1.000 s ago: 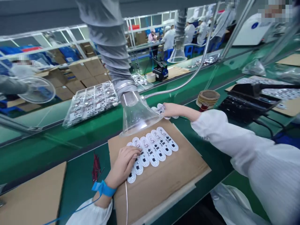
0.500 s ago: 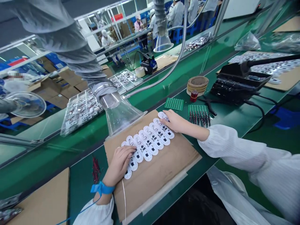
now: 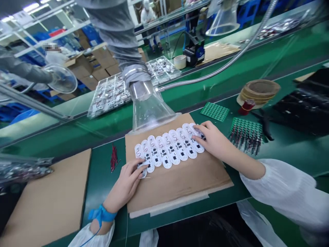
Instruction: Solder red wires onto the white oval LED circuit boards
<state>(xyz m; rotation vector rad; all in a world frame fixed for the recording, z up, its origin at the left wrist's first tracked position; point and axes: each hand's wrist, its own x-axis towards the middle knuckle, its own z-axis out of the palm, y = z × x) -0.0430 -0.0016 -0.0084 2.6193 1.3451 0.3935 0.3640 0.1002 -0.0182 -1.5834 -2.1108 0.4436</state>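
A row of white circuit boards (image 3: 169,151) lies on the cardboard sheet (image 3: 177,185). The left hand (image 3: 125,181) curls over the row's left end, though whether it grips anything cannot be told; the right hand (image 3: 213,140) lies open across the right end. Red-wired parts (image 3: 113,158) sit left of the cardboard sheet, green boards (image 3: 214,112) right of it.

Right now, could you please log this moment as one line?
left hand: on white boards | right hand: on white boards | beneath: cardboard sheet
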